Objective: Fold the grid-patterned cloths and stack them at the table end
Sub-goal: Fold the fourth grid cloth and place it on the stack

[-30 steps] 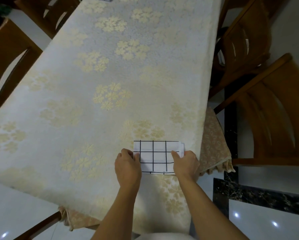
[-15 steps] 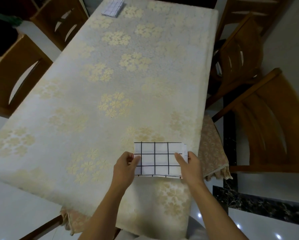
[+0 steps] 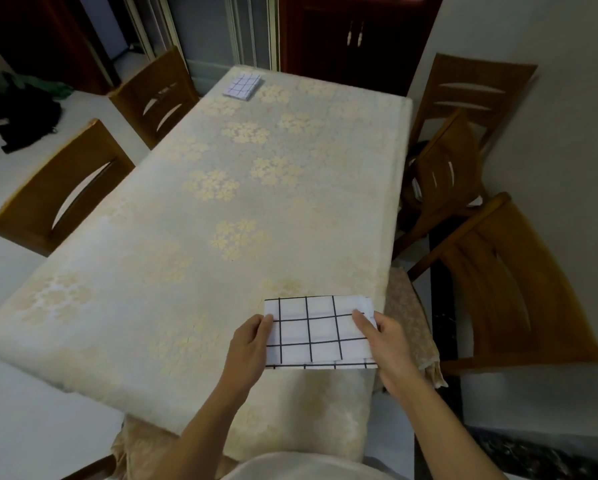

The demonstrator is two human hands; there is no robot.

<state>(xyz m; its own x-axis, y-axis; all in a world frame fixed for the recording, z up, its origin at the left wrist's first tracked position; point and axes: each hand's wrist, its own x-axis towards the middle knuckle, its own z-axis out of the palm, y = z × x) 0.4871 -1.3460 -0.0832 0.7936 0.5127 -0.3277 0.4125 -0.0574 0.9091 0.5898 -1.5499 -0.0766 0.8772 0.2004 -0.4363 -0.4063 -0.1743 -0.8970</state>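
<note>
Both hands had moved outward since the earlier frames, from the top surface of the folded cloth (image 3: 320,332) to its left and right edges, and the view had risen to take in the far end of the table (image 3: 173,306).

The left hand (image 3: 252,344) grasped the left edge of the folded cloth, thumb on top and the other fingers curled beneath. The right hand (image 3: 384,337) pinched the right edge in the same manner. The folded cloth, white with a black grid, was positioned over the near right corner of the table, its near edge level with the table edge. Whether it rested on the surface or was raised just clear could not be determined.

A pale tablecloth (image 3: 242,188) with yellow flower clusters covered the table. At the far left corner lay a stack (image 3: 242,85) of folded grid cloths, well apart from the hands.

Two wooden chairs (image 3: 58,192) stood along the left side and three along the right. A dark garment (image 3: 24,116) lay on the floor at far left. A dark wooden cabinet (image 3: 353,36) stood beyond the far end.
</note>
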